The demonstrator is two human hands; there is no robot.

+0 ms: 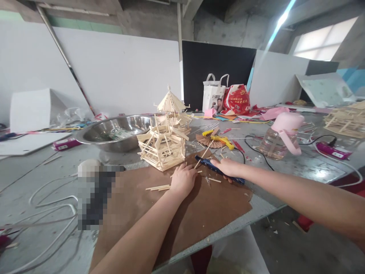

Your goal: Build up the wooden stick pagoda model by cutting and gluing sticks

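My left hand (184, 179) rests on the brown board, its fingers closed at the lower end of a thin wooden stick (205, 149) that slants up and away. My right hand (229, 167) grips a long blue hand tool (209, 163). The tool's dark tip lies across the stick, just right of my left fingers; its exact kind is hard to make out. Several short cut sticks (158, 188) lie left of my left hand, and another piece (214, 180) is below the tool. Just beyond my left hand stands a model pavilion (162, 148) built of sticks.
A brown board (137, 213) covers the table's near edge. Behind are a steel basin (114, 131), a second model with a pointed roof (171, 104), a yellow glue gun (222, 142) beside a brown paper fan, and a pink-lidded bottle (281, 137). White cables (57, 198) loop at left.
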